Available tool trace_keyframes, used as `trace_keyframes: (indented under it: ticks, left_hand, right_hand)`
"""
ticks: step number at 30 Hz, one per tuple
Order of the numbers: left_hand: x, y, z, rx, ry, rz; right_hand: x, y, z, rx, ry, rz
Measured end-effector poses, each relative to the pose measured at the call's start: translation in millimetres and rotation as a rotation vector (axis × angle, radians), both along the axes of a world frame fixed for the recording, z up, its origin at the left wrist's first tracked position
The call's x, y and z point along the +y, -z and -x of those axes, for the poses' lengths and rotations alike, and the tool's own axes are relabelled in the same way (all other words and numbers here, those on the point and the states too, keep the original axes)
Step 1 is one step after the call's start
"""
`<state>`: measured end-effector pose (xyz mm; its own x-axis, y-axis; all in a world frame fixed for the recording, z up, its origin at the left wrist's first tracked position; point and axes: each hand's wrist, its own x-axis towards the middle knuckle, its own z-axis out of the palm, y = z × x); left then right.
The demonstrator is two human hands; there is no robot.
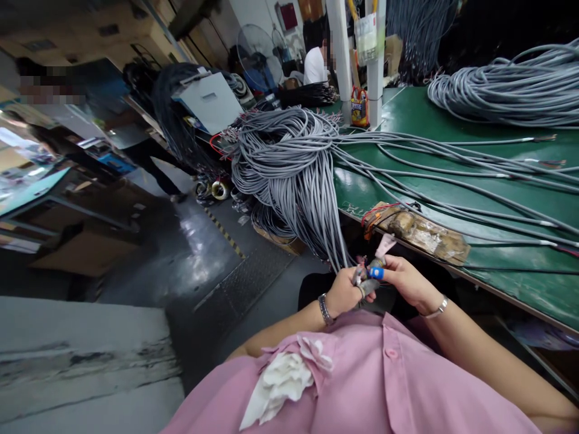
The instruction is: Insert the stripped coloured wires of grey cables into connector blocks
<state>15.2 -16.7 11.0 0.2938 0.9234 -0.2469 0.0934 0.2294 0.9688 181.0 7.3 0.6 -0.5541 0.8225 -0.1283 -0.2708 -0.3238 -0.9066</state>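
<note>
Close in front of my chest, my left hand (346, 292) is closed on what appears to be a cable end, with grey wrapping on its fingers. My right hand (407, 280) meets it in a pinch. A blue band (376, 273) wraps its thumb, and a pale strip (384, 246) sticks up from a wrapped finger. Small reddish wire tips (362, 261) show between the hands; the fingers hide the rest. Just beyond my left hand hangs a large bundle of grey cables (312, 187), draped over the table's end.
Grey cables (434, 158) stretch across the green table (488, 205). A taped block (420, 232) lies at its near edge, with a coiled cable pile (506, 90) farther back. White posts (375, 66) rise from the table. Other people stand or sit behind; a grey box (81, 355) is lower left.
</note>
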Motion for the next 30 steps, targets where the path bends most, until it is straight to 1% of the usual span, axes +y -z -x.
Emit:
trace_keyframes:
  ticks: [2, 4, 6, 9, 11, 13, 15, 17, 19, 21, 24, 27, 30]
  left_hand:
    - [3.8, 0.0, 2.0, 0.024, 0.089, 0.032]
    - [6.7, 2.2, 4.1, 0.022, 0.102, 0.042]
    - [8.0, 5.6, 5.2, -0.007, 0.032, 0.035]
    - [7.8, 11.6, 4.0, -0.073, -0.128, 0.038]
    - [7.2, 14.8, 2.4, -0.113, -0.19, 0.047]
    - [6.5, 16.5, 1.4, -0.127, -0.201, 0.046]
    - [5.7, 16.0, 1.3, -0.119, -0.163, 0.033]
    - [4.7, 14.2, 2.0, -0.103, -0.092, 0.015]
    - [3.7, 12.4, 2.7, -0.087, -0.05, 0.0]
    - [2.9, 11.9, 2.9, -0.084, -0.087, -0.005]
    - [2.9, 13.1, 2.9, -0.127, -0.2, 0.008]
    - [3.9, 12.3, 3.5, -0.206, -0.256, 0.025]
    - [4.3, 6.7, 3.5, -0.256, -0.265, 0.036]
  right_hand:
    - [0.1, -0.3, 0.3, -0.037, 0.006, -0.038]
    - [1.3, 1.3, -2.5, -0.064, 0.04, -0.059]
    - [2.4, 4.5, -7.1, -0.069, 0.077, -0.039]
    - [0.8, 10.8, -11.3, -0.057, 0.119, 0.041]
    - [-2.9, 14.7, -9.2, -0.055, 0.154, 0.069]
    - [-6.9, 16.8, -3.5, -0.058, 0.234, 0.06]
    - [-9.2, 16.0, 3.1, -0.056, 0.3, 0.036]
    - [-9.0, 12.9, 8.1, -0.045, 0.295, 0.008]
    - [-6.8, 9.5, 10.7, -0.043, 0.248, -0.018]
    - [-4.2, 7.9, 10.9, -0.066, 0.237, -0.033]
    - [-2.2, 10.6, 6.7, -0.084, 0.271, -0.024]
    - [-2.1, 16.7, -2.6, 0.032, 0.241, 0.055]
    - [0.5, 21.9, -12.7, 0.162, 0.244, 0.189]
